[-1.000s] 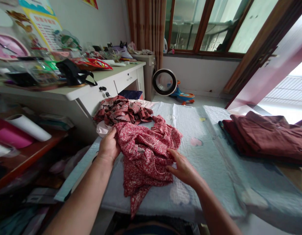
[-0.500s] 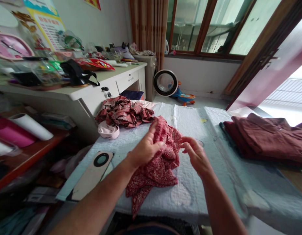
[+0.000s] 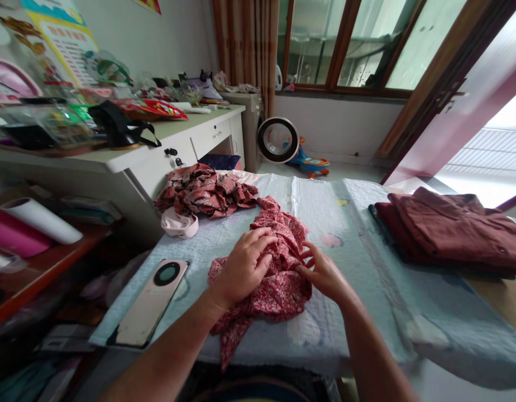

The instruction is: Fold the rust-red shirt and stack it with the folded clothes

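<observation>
A red garment with a small white floral print [image 3: 283,290] lies crumpled on the light-blue cloth cover [image 3: 358,312] in front of me. My left hand [image 3: 245,268] rests on its left part, palm down, fingers apart. At its right edge my right hand [image 3: 320,271] touches the fabric, with thumb and fingers curved but spaced apart. Just beyond lies a heap of dusky-red patterned cloth [image 3: 203,192], and a pale pink band [image 3: 179,223] sits beside it. A phone [image 3: 151,304] lies back up to the left of my left forearm.
Folded dark-red clothes [image 3: 459,229] are stacked at the right. Along the left wall stands a cluttered white desk [image 3: 136,167], with a low shelf [image 3: 94,251] holding rolls below. A washing machine with its round door [image 3: 278,139] swung out stands at the back.
My left hand has come down from the raised, gathered cloth and now lies flat on the garment. My right hand has moved left to meet the fabric's edge. The view has shifted slightly.
</observation>
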Demonstrator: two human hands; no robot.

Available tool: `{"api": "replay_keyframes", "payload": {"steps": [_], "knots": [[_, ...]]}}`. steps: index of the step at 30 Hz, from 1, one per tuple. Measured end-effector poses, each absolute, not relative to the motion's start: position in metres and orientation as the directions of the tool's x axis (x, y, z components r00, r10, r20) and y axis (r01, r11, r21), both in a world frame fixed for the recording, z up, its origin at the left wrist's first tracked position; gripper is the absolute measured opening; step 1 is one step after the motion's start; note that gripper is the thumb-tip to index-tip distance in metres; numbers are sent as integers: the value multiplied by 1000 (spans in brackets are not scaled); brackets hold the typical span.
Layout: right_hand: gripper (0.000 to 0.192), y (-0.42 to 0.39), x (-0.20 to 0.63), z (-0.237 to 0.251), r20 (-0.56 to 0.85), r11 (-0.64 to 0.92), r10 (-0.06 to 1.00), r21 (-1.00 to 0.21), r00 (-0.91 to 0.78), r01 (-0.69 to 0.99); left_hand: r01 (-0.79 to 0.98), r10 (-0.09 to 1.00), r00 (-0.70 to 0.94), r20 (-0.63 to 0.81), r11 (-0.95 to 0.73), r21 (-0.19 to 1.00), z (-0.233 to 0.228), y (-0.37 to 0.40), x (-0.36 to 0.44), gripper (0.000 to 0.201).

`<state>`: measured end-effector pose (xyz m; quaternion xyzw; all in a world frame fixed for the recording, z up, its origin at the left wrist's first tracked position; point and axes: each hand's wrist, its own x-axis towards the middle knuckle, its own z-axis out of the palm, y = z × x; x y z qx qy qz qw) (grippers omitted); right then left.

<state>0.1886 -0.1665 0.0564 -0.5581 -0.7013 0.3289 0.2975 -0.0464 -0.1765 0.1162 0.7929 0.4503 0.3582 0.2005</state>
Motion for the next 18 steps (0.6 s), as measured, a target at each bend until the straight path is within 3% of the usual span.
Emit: {"api": "replay_keyframes", "payload": {"steps": [3,5,9,12,15,18], "knots": [[19,-163,186,56,22,149,976,-787,-215,599,685,920,277,277,-391,614,100,-169,-53,50],[14,-160,190,61,31,101,988,-869,-149,485,678,936,303,180,-344,650,95,-170,-51,47],[20,-155,216,81,-1,-5,984,-1000,176,25,495,869,456,194,-428,756,104,-183,-36,43],[28,-153,247,90,12,117,860,-978,511,-174,361,770,591,242,-520,774,112,-187,-29,42],[28,-155,277,83,39,180,695,-976,718,-121,457,796,543,268,-548,700,106,-179,-34,36],[30,-158,293,68,180,76,648,-982,740,172,674,882,422,209,-459,579,88,-167,-45,33]]}}
